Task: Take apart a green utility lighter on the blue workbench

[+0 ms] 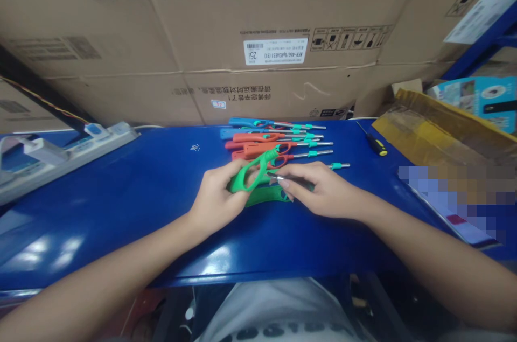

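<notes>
My left hand is closed around a green lighter casing with an oval loop, raised over the blue table. My right hand pinches a thin metal piece with a dark end against the casing's open side. Fingers hide most of that piece. Below the hands lies another green lighter part, partly covered by my hands. Just beyond them is a row of several long-necked lighters, with blue handles and orange handles; their metal necks point right and carry turquoise clips.
A white power strip with plugs lies at the left. Small metal bits rest on the blue table. A black-and-yellow screwdriver lies at the right, beside a taped carton. A large cardboard box stands behind.
</notes>
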{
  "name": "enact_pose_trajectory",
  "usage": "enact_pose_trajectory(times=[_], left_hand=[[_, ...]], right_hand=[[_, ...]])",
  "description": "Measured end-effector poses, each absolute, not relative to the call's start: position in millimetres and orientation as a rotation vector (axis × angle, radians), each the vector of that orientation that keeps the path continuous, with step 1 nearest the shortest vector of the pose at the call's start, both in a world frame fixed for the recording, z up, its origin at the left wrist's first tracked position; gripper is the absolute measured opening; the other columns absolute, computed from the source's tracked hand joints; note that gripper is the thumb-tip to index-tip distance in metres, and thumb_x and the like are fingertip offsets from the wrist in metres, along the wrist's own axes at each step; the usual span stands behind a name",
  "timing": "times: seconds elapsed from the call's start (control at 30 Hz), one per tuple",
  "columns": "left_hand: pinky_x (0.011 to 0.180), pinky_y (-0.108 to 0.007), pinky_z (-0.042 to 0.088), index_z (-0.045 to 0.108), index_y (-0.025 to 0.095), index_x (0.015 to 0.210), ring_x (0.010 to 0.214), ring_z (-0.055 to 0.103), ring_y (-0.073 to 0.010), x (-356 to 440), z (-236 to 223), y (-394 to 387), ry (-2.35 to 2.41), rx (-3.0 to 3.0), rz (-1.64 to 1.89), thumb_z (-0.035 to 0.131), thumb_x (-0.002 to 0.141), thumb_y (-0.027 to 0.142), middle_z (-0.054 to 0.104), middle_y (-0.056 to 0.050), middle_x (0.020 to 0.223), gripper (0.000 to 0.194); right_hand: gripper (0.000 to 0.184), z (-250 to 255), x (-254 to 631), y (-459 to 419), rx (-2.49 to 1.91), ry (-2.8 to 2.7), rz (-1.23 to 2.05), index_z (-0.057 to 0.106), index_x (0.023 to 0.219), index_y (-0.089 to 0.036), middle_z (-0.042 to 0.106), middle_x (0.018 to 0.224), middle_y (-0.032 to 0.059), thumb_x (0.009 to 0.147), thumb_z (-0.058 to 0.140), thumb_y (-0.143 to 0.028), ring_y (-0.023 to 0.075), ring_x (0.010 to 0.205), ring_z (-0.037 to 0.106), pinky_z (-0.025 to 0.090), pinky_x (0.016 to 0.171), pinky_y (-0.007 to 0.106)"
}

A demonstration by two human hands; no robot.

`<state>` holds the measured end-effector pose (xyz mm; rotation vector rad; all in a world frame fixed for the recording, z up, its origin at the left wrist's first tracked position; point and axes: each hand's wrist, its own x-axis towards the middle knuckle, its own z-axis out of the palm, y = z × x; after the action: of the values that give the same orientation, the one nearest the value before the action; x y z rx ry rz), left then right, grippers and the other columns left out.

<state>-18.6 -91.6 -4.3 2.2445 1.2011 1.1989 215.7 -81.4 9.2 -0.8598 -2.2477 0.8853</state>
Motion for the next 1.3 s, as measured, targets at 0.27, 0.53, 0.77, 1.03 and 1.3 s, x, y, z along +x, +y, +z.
enact_pose_trajectory(times=[0.27,0.53,0.77,1.03,1.3], left_hand=[[0.056,-0.018,0.041,0.063,0.018,0.084,0.054,0.051,-0.0079,-19,-4,-93,1.187,2.232,1.211,0.060,0.081,0.007,0.062,0.005,0.067,0.012],[0.050,-0.016,0.036,0.064,0.016,0.084,0.051,0.044,-0.0056,-15,-3,-94,1.186,2.261,1.224,0.071,0.085,0.024,0.060,0.006,0.064,0.010],[0.053,-0.015,0.039,0.066,0.016,0.087,0.054,0.049,-0.0053,-18,-5,-91,1.169,2.287,1.243,0.068,0.086,0.014,0.063,0.006,0.067,0.003],[0.063,-0.016,0.045,0.068,0.015,0.088,0.064,0.057,-0.0080,-21,0,-92,1.132,2.277,1.214,0.066,0.084,0.009,0.067,0.003,0.075,0.007],[0.057,-0.017,0.045,0.070,0.014,0.081,0.058,0.055,-0.0087,-20,4,-89,1.097,2.061,1.084,0.065,0.089,0.022,0.063,0.003,0.066,0.012]], right_hand=[[0.026,7,216,-79,-0.888,-2.192,0.916,0.071,0.099,-0.017,0.069,0.071,0.0006,0.100,0.052,-0.034,0.0108,0.060,0.059,0.046,0.058,0.021],[0.025,9,213,-79,-0.925,-2.164,0.878,0.071,0.089,-0.016,0.066,0.067,-0.0004,0.098,0.054,-0.032,0.0093,0.055,0.054,0.041,0.053,0.020],[0.029,10,215,-80,-0.887,-2.167,1.097,0.068,0.097,-0.015,0.066,0.074,0.0015,0.102,0.049,-0.036,0.0115,0.066,0.059,0.045,0.063,0.023],[0.033,18,216,-77,-0.833,-2.001,1.518,0.060,0.084,-0.015,0.055,0.062,-0.0043,0.101,0.049,-0.041,0.0050,0.047,0.040,0.032,0.047,0.020],[0.033,16,219,-74,-0.854,-1.971,1.629,0.057,0.080,-0.015,0.053,0.061,-0.0051,0.099,0.052,-0.041,0.0037,0.044,0.037,0.029,0.043,0.019]])
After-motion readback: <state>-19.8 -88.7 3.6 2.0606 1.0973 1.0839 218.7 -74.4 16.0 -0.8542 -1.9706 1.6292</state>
